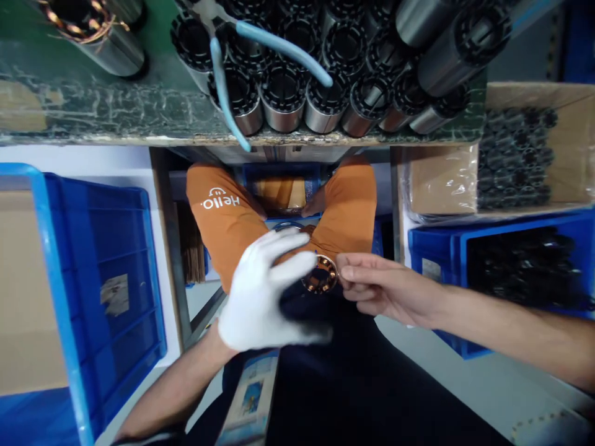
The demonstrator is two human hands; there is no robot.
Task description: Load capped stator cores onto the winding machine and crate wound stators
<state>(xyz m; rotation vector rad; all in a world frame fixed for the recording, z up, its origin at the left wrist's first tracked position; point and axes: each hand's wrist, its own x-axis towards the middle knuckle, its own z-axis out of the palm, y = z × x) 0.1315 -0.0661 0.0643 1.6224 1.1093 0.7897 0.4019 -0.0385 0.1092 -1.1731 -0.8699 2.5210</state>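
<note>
Head view: here's the coil ring [331,272], low over my lap, right between my two hands. My right hand [379,285], bare, is the nearer one: thumb and fingers drawn together right at the ring's right edge. Whether they pinch the ring, or a wire at it, I can't tell. My left hand [260,294], gloved and blurred, is spread wide, thumb well apart from the fingers, holding nothing I can see. From that glove the ring lies to the right, just beside the fingertips. Its open face looks up at me, so its long axis seems to run up and down between the hands, though whatever body sits below is hidden.

Ahead of both hands, on the tabletop [139,114], stand the cores [284,118], with pliers [279,44] lying over them. A wound core [116,52] sits ahead and left of the glove.
</note>
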